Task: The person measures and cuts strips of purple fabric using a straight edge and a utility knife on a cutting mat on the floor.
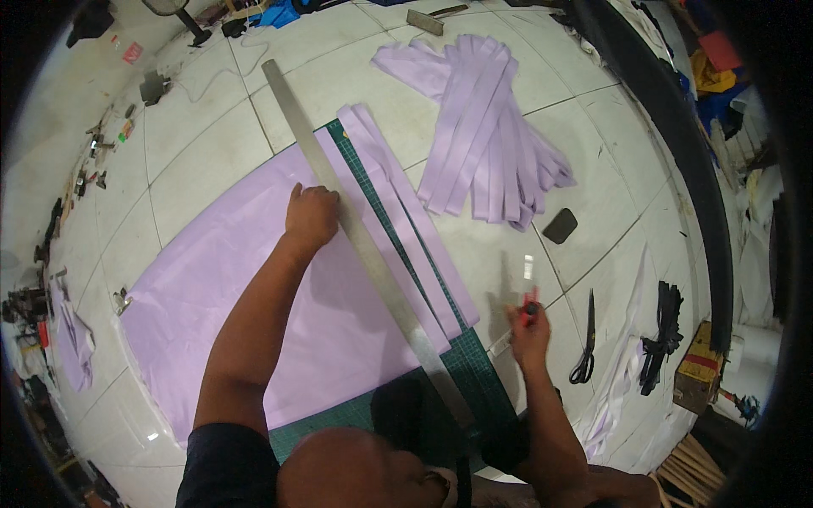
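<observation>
A sheet of lilac fabric [229,296] lies spread over a green cutting mat [339,415]. Across it runs a long metal ruler [373,262], slanting from far left to near right. My left hand [313,216] presses down on the ruler's edge with its fingers bent. To the ruler's right, a cut lilac strip [415,229] lies apart from the sheet, with the mat showing in the gap. My right hand [530,334] is closed around a red utility knife [530,310], held off the fabric over the tiles to the right of the mat.
A pile of lilac strips [483,135] lies at the far side, near a dark rounded block [560,226] and a hammer [428,20]. Black scissors [584,343] and a black bundle [664,334] rest on the right. A long black roll [677,127] borders the floor there.
</observation>
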The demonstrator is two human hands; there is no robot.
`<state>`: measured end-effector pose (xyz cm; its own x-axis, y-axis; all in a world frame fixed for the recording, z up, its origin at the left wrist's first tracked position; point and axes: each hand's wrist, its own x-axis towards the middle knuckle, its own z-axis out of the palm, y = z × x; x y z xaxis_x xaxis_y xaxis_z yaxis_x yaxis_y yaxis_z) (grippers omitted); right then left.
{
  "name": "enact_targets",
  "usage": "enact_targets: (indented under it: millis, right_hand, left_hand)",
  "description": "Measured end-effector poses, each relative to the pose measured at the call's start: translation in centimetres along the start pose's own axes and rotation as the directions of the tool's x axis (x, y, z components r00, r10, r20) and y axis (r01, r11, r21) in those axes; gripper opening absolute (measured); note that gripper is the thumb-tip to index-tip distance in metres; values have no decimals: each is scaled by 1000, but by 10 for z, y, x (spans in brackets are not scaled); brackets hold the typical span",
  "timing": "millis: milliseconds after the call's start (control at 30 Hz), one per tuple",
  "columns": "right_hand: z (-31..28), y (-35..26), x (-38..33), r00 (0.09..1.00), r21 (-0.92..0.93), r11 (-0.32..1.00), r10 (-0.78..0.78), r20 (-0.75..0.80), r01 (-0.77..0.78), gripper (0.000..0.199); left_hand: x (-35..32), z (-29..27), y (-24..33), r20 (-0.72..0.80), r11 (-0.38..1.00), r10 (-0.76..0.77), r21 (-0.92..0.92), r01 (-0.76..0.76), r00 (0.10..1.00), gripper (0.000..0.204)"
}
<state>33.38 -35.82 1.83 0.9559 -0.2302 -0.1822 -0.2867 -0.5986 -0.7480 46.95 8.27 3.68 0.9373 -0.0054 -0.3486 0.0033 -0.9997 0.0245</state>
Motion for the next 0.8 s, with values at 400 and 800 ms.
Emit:
enact_targets:
  millis: [400,800]
  right_hand:
    - [131,-180,8,737,-290,859,-140,661,423,24]
    - [182,-182,17,772,-318,811,-236,590,491,20]
  left_hand:
    - [-29,-5,35,158,988,-100,129,80,982,154]
    - [-31,-4,30,149,996,-80,62,72,986,156]
